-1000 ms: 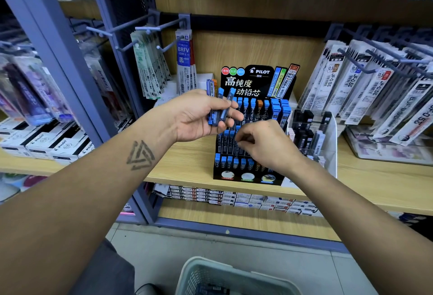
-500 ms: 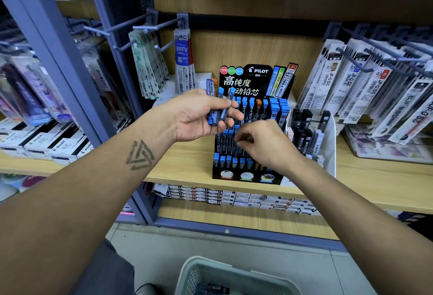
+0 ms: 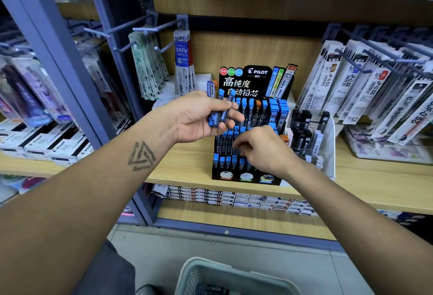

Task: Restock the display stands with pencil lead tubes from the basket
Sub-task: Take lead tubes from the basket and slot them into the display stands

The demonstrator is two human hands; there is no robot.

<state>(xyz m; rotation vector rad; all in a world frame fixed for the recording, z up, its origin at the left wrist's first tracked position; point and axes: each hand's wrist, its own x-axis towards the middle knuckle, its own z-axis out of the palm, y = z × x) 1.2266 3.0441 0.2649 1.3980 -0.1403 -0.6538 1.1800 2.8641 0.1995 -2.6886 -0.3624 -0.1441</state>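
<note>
At the bottom centre of the frame, nearest the viewer, the rim of a pale mesh basket (image 3: 236, 273) stands on a grey floor, with a few dark tubes dimly visible inside it. Two bare forearms reach up and away from the lower corners toward a wooden shelf (image 3: 187, 165); the left forearm bears a triangular tattoo.

Left of centre, the left hand (image 3: 201, 116) has its fingers curled round a small bundle of pencil lead tubes (image 3: 219, 109), blue-capped and standing roughly upright, their tops rising above the fingers. Just below and to its right, the right hand (image 3: 260, 149) is seen from the back, fingers bent down against the middle rows of a black tiered display stand (image 3: 246, 175) that sits on the shelf at centre frame. Whether the right hand pinches a tube cannot be told, as its fingertips are hidden. The stand's rows are filled with upright blue-capped tubes, with an orange-capped one in the back row, and its headboard reads PILOT.

Just to the right of that stand is a clear acrylic stand (image 3: 328, 135) holding black and white tubes. Behind, at the upper left and right, packaged pen refills (image 3: 365, 88) hang from hooks.
</note>
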